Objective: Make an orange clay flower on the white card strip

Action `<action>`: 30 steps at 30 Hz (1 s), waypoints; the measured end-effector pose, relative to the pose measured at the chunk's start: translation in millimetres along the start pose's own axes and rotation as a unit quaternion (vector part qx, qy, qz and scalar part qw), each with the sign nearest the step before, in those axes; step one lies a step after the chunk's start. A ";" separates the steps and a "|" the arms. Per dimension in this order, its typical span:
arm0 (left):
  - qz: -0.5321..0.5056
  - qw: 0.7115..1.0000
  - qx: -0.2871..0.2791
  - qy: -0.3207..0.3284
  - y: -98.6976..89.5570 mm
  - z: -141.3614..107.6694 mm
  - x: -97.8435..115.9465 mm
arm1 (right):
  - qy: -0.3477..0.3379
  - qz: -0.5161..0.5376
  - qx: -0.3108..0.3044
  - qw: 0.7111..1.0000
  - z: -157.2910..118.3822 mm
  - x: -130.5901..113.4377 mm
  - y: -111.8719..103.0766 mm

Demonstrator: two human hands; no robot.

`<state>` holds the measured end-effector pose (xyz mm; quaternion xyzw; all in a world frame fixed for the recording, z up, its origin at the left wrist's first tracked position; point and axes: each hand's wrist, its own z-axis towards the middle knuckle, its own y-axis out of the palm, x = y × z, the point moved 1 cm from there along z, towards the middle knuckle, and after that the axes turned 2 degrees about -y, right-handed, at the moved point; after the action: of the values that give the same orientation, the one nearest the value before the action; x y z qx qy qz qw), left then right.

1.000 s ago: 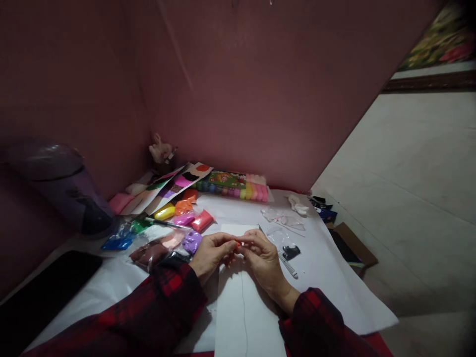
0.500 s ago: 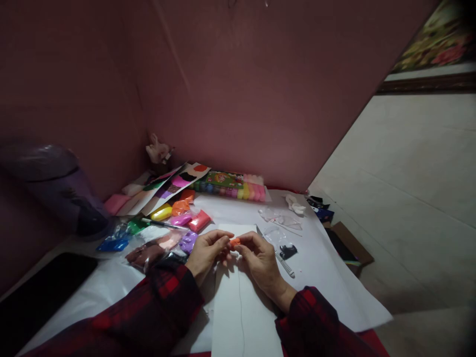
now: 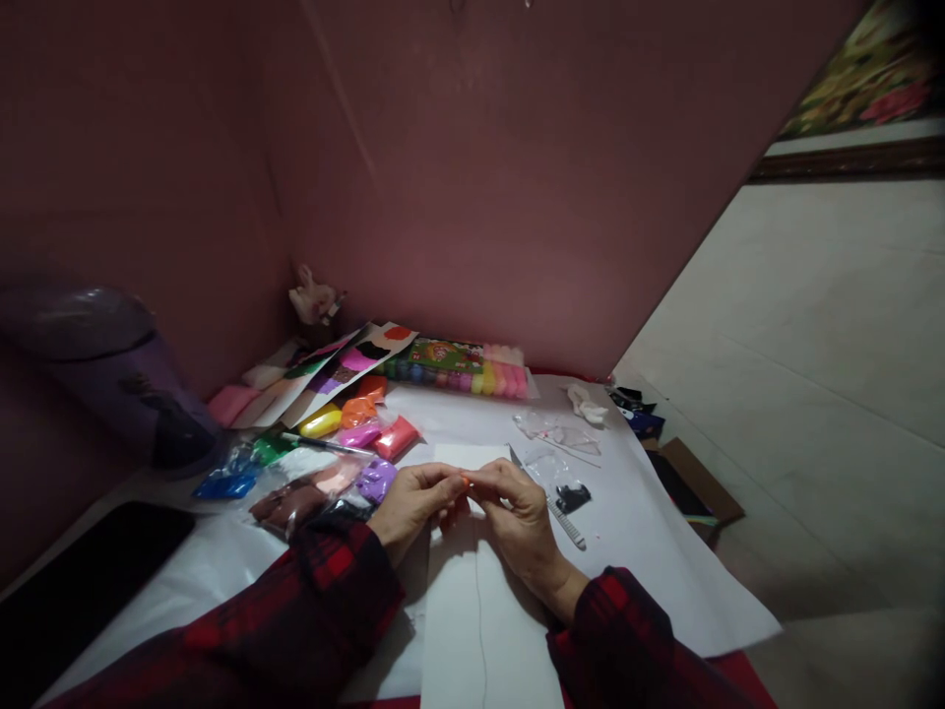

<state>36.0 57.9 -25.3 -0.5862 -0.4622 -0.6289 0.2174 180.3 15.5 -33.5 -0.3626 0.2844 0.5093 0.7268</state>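
Between the fingertips of both hands sits a small piece of orange modelling clay point(image 3: 467, 482), mostly covered by the fingers. My left hand point(image 3: 414, 504) pinches it from the left, thumb and index finger closed. From the other side my right hand point(image 3: 517, 517) closes thumb and fingertips on the same piece. Both hands hover over a long white board point(image 3: 487, 620) with a thin dark line running down it. Just right of my right hand lies a craft knife point(image 3: 567, 526), near a black piece of clay in clear wrap point(image 3: 573, 498).
Left of the hands are bagged clays, including a red pack point(image 3: 397, 437) and a purple one point(image 3: 376, 480). A boxed clay set point(image 3: 458, 368) stands at the back by the wall. A dark tablet-like slab point(image 3: 110, 571) and a purple bottle point(image 3: 125, 374) occupy the left.
My fingertips have come closer together around the orange clay, and less of it shows now. Nothing else on the table has moved.
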 end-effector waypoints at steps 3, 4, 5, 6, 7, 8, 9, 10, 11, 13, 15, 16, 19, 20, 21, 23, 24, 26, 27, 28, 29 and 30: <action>-0.002 1.000 0.020 0.000 0.0 -0.3 0.6 | -0.013 -0.010 -0.002 1.000 -0.4 -1.1 -0.1; 0.001 1.000 0.026 0.001 -0.1 -0.1 0.4 | -0.019 -0.014 -0.005 1.000 -0.1 -2.1 -0.1; 0.005 1.000 0.029 0.003 -0.2 0.1 0.0 | -0.026 -0.019 -0.009 0.999 0.3 -3.2 -0.1; 0.009 1.000 0.030 0.003 -0.3 0.2 -0.4 | -0.031 -0.025 -0.013 0.999 0.8 -4.2 -0.1; 0.010 1.000 0.027 0.002 -0.3 0.3 -0.9 | -0.035 -0.030 -0.014 0.999 1.3 -5.0 -0.3; 0.008 1.000 0.023 -0.001 -0.3 0.3 -1.2 | -0.036 -0.034 -0.012 0.999 1.8 -5.5 -0.5; 0.001 1.000 0.018 -0.004 -0.2 0.2 -1.3 | -0.035 -0.036 -0.005 0.999 2.1 -5.7 -0.8; -0.005 1.000 0.013 -0.008 -0.1 0.0 -1.3 | -0.032 -0.036 0.003 0.999 2.3 -5.5 -1.2; -0.010 1.000 0.009 -0.012 0.1 -0.3 -1.1 | -0.029 -0.036 0.009 0.999 2.3 -5.2 -1.5; -0.016 1.000 0.008 -0.012 0.3 -0.5 -0.4 | -0.028 -0.037 0.010 0.999 1.8 -4.4 -1.6; -0.018 1.000 0.019 -0.002 -0.1 -0.2 0.0 | -0.021 -0.039 0.009 0.999 1.0 -4.1 -1.5; -0.020 0.999 0.026 0.003 -0.4 0.2 -0.2 | -0.015 -0.041 0.011 0.999 0.7 -4.3 -1.4; -0.029 0.999 0.034 0.012 -1.6 1.5 -1.5 | 0.003 -0.045 0.013 0.999 0.6 -5.7 -0.9; -0.037 0.999 0.036 0.012 -1.9 1.7 -2.1 | 0.005 -0.044 0.011 0.999 0.8 -6.3 -0.7; -0.045 0.998 0.037 0.009 -2.1 1.6 -2.5 | 0.006 -0.040 0.008 0.999 0.9 -6.7 -0.4; -0.051 0.998 0.033 -0.004 -2.1 0.9 -2.9 | -0.001 -0.027 0.006 1.000 0.9 -6.7 0.2; -0.047 0.998 0.029 -0.011 -2.0 0.4 -2.8 | -0.006 -0.023 0.005 1.000 0.7 -6.4 0.5; -0.031 0.999 0.026 -0.016 -1.6 -0.4 -2.2 | -0.011 -0.022 0.005 1.000 -0.2 -5.2 0.8; -0.025 0.999 0.030 -0.012 -1.5 -0.5 -1.8 | -0.006 -0.024 0.007 1.000 -0.7 -4.6 0.9; -0.022 0.999 0.038 -0.005 -1.5 -0.4 -1.6 | 0.006 -0.027 0.006 1.000 -1.1 -4.0 0.9; -0.024 0.999 0.048 0.001 -1.6 -0.2 -1.5 | 0.019 -0.029 0.003 0.999 -1.5 -3.5 0.9; -0.029 0.998 0.056 0.006 -1.6 0.1 -1.5 | 0.032 -0.028 0.000 0.999 -1.7 -3.3 0.8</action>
<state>35.1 58.3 -27.3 -0.5557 -0.5119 -0.6118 0.2343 178.4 12.5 -32.1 -0.3867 0.2965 0.4768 0.7315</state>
